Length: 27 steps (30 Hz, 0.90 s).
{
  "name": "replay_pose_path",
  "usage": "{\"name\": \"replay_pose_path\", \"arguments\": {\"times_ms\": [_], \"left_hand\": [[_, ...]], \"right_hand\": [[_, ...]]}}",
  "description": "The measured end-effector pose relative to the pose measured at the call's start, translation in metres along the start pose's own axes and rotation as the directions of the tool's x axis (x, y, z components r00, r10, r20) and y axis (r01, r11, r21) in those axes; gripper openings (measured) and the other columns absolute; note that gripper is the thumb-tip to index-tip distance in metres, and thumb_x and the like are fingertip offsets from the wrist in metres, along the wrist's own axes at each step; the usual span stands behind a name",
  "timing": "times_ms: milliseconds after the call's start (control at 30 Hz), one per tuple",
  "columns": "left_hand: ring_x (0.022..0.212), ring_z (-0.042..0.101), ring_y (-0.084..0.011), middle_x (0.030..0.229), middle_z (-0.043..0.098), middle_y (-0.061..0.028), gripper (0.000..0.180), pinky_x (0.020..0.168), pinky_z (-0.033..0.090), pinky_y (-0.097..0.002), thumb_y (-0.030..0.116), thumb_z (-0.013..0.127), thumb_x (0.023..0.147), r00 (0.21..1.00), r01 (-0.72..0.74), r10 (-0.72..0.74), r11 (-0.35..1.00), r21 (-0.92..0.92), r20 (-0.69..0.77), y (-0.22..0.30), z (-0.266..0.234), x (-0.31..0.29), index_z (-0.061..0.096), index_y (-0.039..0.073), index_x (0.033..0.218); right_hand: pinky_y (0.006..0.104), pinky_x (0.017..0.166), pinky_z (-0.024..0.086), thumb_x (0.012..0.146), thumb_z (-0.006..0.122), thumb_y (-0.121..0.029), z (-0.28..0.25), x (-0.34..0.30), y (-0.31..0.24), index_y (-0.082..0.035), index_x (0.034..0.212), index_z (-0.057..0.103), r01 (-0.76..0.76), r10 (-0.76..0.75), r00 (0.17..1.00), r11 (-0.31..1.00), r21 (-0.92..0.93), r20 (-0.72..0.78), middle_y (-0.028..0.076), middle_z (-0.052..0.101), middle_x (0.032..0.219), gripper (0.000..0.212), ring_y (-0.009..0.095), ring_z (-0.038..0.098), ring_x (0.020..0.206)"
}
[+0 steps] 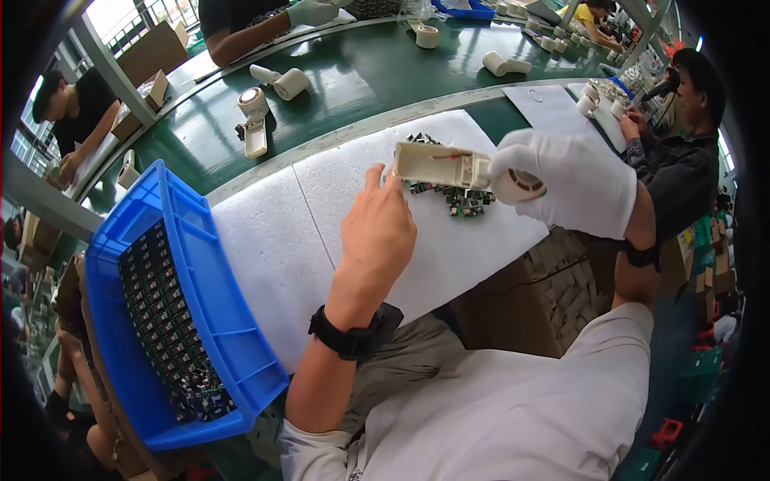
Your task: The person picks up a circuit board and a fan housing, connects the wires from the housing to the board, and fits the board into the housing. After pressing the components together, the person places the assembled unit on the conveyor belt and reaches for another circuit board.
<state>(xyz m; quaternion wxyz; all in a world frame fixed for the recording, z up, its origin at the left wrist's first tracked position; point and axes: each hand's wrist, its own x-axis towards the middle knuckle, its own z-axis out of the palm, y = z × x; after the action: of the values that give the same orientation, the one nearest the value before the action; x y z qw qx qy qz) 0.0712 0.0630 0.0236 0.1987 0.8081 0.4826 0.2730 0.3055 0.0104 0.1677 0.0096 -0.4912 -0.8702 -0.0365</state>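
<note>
My right hand (573, 180), in a white glove, grips the round head of a cream plastic housing (433, 165) above the white foam sheet. The long handle part of this housing points left and lies uncovered, with a thin red wire in its hollow. My left hand (378, 224) is bare, its index finger stretched out and fingertips at the housing's left end; whether they touch it I cannot tell. Beneath and behind the housing lies a loose pile of small green circuit boards (469, 204) on the foam sheet (277, 240).
At my left a blue bin (216, 276) holds rows of small circuit boards (164, 297). Several cream housings (255, 128) stand or lie on the green conveyor (345, 76) ahead. A cardboard box (513, 309) sits below the table edge. Other people work across and at the right (690, 136).
</note>
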Motion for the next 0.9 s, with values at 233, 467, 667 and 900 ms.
{"name": "replay_pose_path", "arguments": {"times_ms": [233,467,667,900], "left_hand": [[0.097,0.066,-0.0462,0.118,0.059,-0.0272,0.027,0.084,0.055,-0.0509,-0.002,0.059,0.089,0.998,0.041,-0.040,0.999,-0.008,0.048,0.001,0.004,0.019,0.057,-0.004,0.116],[0.099,0.065,-0.0464,0.111,0.063,-0.0276,0.025,0.087,0.054,-0.0515,0.003,0.061,0.090,0.999,0.040,-0.043,0.996,-0.083,-0.027,-0.018,0.011,0.021,0.059,-0.005,0.113],[0.106,0.064,-0.0450,0.110,0.067,-0.0290,0.030,0.094,0.050,-0.0506,0.010,0.067,0.092,0.990,0.128,-0.123,0.988,-0.085,0.067,-0.010,0.001,0.023,0.064,-0.005,0.117],[0.099,0.068,-0.0428,0.102,0.070,-0.0266,0.024,0.088,0.054,-0.0467,0.006,0.069,0.090,0.988,0.090,-0.114,0.973,-0.214,-0.104,-0.025,-0.012,0.015,0.063,-0.003,0.112]], "right_hand": [[0.0338,0.079,0.056,0.074,0.081,-0.012,0.002,-0.028,-0.003,-0.015,0.108,0.067,-0.007,-0.028,0.991,0.966,0.259,0.129,0.004,0.068,0.109,0.036,0.029,0.068,0.090],[0.0356,0.074,0.056,0.081,0.073,-0.010,0.001,-0.025,-0.001,-0.014,0.104,0.064,0.013,-0.020,1.000,0.961,0.275,0.024,0.006,0.067,0.101,0.024,0.029,0.067,0.086],[0.0365,0.077,0.058,0.082,0.075,-0.014,0.005,-0.015,0.002,-0.014,0.109,0.063,0.013,-0.010,1.000,0.988,0.152,-0.022,0.005,0.067,0.106,0.030,0.029,0.069,0.091],[0.0362,0.075,0.058,0.082,0.077,-0.017,-0.001,-0.010,-0.007,-0.015,0.108,0.063,0.006,-0.005,1.000,0.993,0.115,-0.004,0.004,0.067,0.107,0.030,0.029,0.069,0.089]]}}
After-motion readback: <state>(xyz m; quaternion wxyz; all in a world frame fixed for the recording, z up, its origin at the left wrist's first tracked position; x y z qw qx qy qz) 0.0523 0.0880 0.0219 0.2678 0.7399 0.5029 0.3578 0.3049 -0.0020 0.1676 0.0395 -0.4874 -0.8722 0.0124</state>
